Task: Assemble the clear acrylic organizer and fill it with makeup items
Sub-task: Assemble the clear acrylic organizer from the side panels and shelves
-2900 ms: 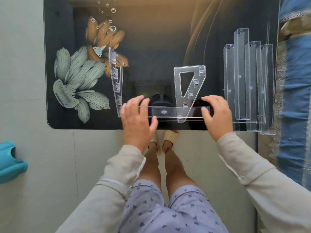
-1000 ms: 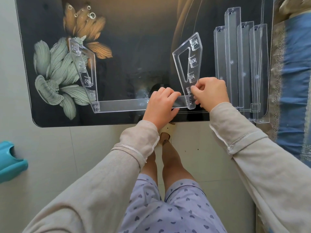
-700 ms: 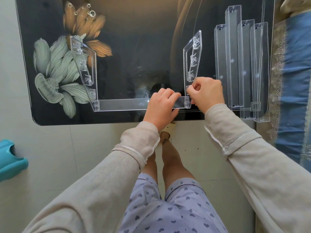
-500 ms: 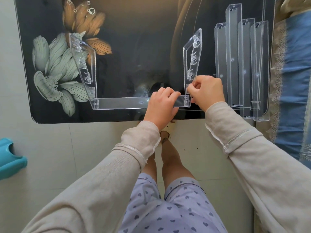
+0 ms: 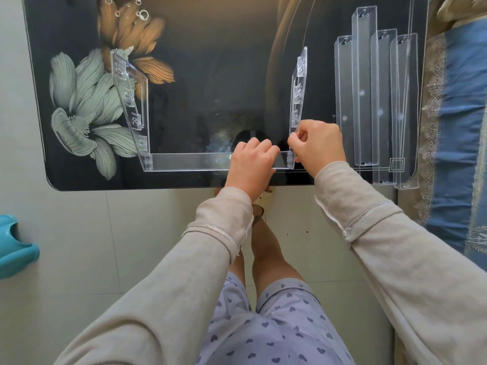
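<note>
A clear acrylic front strip lies along the near edge of the black glass table. A clear left side panel stands joined to its left end. At the strip's right end a clear right side panel stands nearly upright. My left hand grips the strip near its right end. My right hand pinches the bottom of the right side panel at the joint. Several long clear acrylic trays lie side by side on the table's right part.
The table top has a flower print at the left. A blue patterned cloth lies along the right. A teal plastic object sits on the tiled floor at the left. My legs and feet are below the table edge.
The right side panel has swung from leaning outward to nearly upright at the strip's end. Earlier both hands held the strip's ends; my left hand slid right, my right hand took the panel.
</note>
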`<state>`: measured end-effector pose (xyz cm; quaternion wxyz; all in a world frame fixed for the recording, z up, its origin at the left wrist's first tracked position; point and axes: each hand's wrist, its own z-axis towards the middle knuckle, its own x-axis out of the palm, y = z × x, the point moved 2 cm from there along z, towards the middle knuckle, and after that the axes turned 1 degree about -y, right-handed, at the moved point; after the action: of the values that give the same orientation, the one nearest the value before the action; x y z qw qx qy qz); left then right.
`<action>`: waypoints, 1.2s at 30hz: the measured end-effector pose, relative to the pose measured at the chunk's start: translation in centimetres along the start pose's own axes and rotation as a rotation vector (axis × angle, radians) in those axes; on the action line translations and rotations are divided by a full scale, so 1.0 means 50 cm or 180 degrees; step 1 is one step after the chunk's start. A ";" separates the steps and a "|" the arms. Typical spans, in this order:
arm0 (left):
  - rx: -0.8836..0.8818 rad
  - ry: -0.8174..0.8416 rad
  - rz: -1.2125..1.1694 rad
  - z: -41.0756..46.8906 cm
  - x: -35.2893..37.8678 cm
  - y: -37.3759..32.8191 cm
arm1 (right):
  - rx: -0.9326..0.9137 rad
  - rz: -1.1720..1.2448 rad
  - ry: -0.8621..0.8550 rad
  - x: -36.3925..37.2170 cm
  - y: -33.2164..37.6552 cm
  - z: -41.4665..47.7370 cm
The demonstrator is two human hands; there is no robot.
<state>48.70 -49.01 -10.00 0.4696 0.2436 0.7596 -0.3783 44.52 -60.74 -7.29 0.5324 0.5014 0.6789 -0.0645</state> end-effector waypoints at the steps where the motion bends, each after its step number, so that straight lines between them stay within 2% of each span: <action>1: 0.0012 0.0015 0.0017 0.002 0.002 -0.002 | 0.0014 -0.0019 -0.0038 0.000 -0.001 -0.001; 9: 0.0032 0.0038 -0.0082 0.019 0.009 -0.029 | 0.0111 -0.0192 -0.0124 -0.019 -0.022 0.003; 13: -0.0056 0.0025 -0.0199 0.015 0.013 -0.029 | 0.0154 0.0175 0.0028 -0.019 -0.029 -0.002; 17: -0.0049 0.0008 -0.0427 0.022 -0.018 -0.027 | 0.0473 0.0779 -0.0530 -0.046 -0.049 -0.006; 19: -0.0088 -0.0158 -0.0652 0.019 -0.050 -0.010 | 0.0585 0.0830 -0.0786 -0.054 -0.057 0.000; 25: -0.1141 -0.1090 -0.1388 -0.057 -0.139 0.116 | 0.0701 0.0228 -0.0843 -0.059 -0.060 0.043; 30: -0.2003 -0.1684 -0.1394 -0.132 -0.148 0.221 | 0.0784 -0.0141 -0.0780 -0.051 -0.054 0.064; 33: -0.2415 -0.1704 -0.1414 -0.144 -0.133 0.248 | 0.0920 -0.0390 -0.0653 -0.049 -0.054 0.076; 36: -0.2691 -0.1288 -0.1548 -0.133 -0.108 0.259 | 0.0967 -0.0545 -0.0616 -0.047 -0.041 0.078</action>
<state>56.98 -36.03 -7.81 0.5628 -0.2283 0.7746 -0.1764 45.37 -65.61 -8.01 0.5060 0.5079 0.6472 -0.2591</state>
